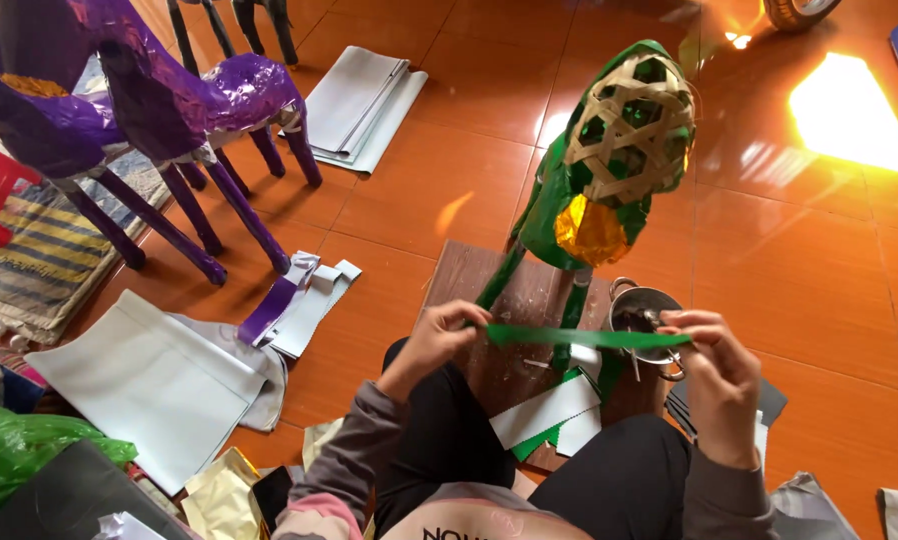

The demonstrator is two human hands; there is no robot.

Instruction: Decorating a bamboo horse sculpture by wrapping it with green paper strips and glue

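Both hands, left hand (447, 330) and right hand (711, 362), pinch a green strip (584, 338) taut (glue pot (637, 312) at 1 o'clock), ready for pasting onto the woven animal frame (609, 160) at 12.

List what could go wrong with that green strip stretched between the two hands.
1. The green strip is thin and pulled taut between the left hand and the right hand; it could tear or twist.
2. The small metal pot sits right behind the strip near the right hand; a careless move might knock it.
3. The green figure stands on thin legs on the wooden board, so a bump could tip it.
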